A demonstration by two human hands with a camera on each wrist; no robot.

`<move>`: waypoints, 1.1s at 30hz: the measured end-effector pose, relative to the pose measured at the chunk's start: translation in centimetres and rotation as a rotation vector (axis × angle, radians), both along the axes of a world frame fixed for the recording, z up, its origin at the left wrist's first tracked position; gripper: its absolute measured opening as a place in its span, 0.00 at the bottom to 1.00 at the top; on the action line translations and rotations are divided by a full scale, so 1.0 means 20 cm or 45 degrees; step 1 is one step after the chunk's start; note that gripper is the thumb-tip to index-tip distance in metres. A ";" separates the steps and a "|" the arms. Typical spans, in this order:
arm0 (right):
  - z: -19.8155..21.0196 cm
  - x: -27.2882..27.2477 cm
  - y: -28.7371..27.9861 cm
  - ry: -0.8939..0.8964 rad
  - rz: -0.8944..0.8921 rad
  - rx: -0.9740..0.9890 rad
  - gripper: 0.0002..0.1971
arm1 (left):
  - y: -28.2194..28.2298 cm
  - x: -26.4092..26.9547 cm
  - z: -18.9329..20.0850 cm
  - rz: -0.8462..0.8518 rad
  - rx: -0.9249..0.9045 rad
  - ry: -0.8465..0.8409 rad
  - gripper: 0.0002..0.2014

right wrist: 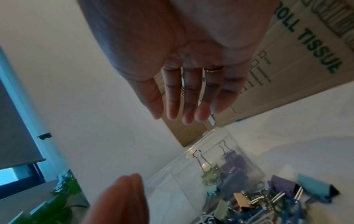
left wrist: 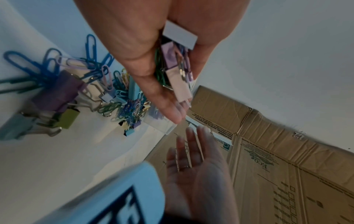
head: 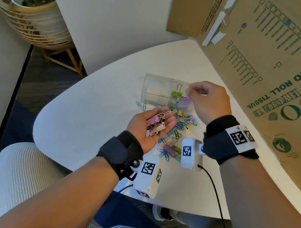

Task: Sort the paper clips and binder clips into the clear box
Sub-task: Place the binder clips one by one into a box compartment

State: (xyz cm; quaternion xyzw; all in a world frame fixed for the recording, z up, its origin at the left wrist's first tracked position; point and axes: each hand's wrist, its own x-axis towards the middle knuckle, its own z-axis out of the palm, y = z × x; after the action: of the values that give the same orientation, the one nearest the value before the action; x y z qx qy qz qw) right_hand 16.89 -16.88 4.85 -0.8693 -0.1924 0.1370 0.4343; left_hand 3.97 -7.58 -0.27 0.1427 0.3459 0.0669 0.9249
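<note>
the left hand [head: 150, 128] cups a loose heap of binder clips [head: 155, 124] just near the clear box [head: 165, 91], right hand [head: 208, 101] empty and relaxed above it; light, stiff, likely slippery, best pinched by the wire handles.

Your head camera is looking steeply down; both wrist cameras are peering close along fingers, sharing the clear plastic box [head: 158, 90] [right wrist: 206, 171].
</note>
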 end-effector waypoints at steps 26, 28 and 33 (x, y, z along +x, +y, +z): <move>0.04 -0.25 -0.12 0.202 0.400 0.374 0.07 | 0.02 0.00 0.02 0.105 -0.048 -0.036 0.13; 0.05 -0.23 -0.13 0.276 0.207 0.511 0.07 | 0.02 0.00 0.03 0.115 -0.051 -0.032 0.13; -0.02 -0.14 -0.15 0.406 -0.181 0.487 0.06 | 0.00 -0.03 -0.01 0.079 -0.071 0.019 0.14</move>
State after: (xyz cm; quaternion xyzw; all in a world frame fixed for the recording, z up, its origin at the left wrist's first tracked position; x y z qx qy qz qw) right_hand 14.03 -19.86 4.43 -0.7502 -0.0822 0.2025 0.6241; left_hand 3.44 -7.63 -0.43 0.1065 0.3590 0.0849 0.9233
